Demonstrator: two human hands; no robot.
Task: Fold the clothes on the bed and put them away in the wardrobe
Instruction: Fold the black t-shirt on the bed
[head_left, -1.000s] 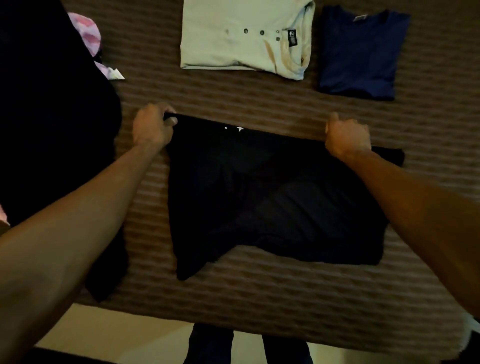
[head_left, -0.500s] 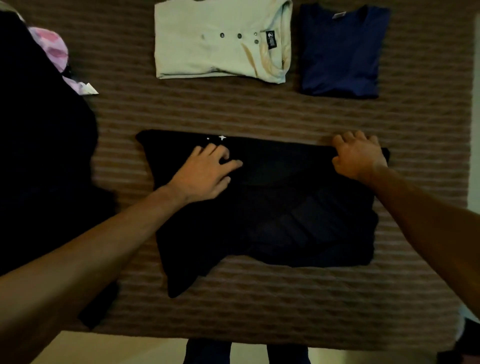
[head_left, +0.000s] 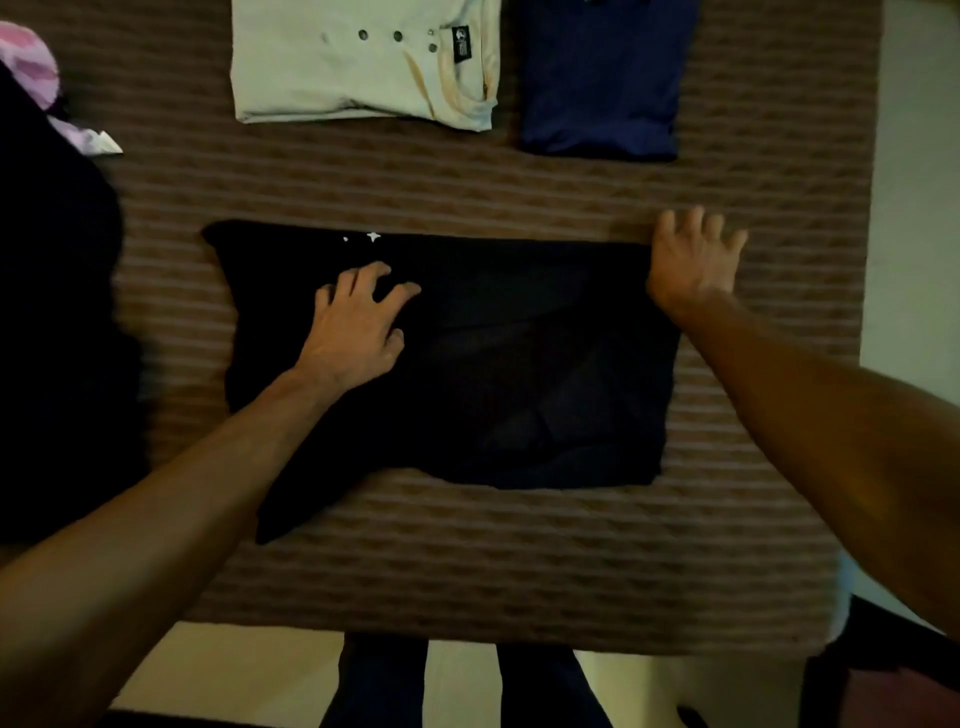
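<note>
A black garment (head_left: 519, 364) lies partly folded on the brown striped bed cover (head_left: 467, 561), one corner trailing toward the near left. My left hand (head_left: 358, 322) rests on its left half with fingers spread and slightly bent, pressing the cloth. At the garment's far right corner my right hand (head_left: 691, 260) hovers or touches with fingers spread straight, holding nothing. Beyond them lie a folded pale green buttoned shirt (head_left: 363, 67) and a folded navy shirt (head_left: 602, 78).
A large dark pile of clothes (head_left: 57, 312) fills the left side, with a pink garment (head_left: 31, 67) at its far edge. The bed's right edge (head_left: 862, 260) meets a pale floor. My legs (head_left: 384, 686) stand at the near edge.
My left hand let go of the garment's far left corner and came to press on its left half. My right hand released the far right corner and spread its fingers.
</note>
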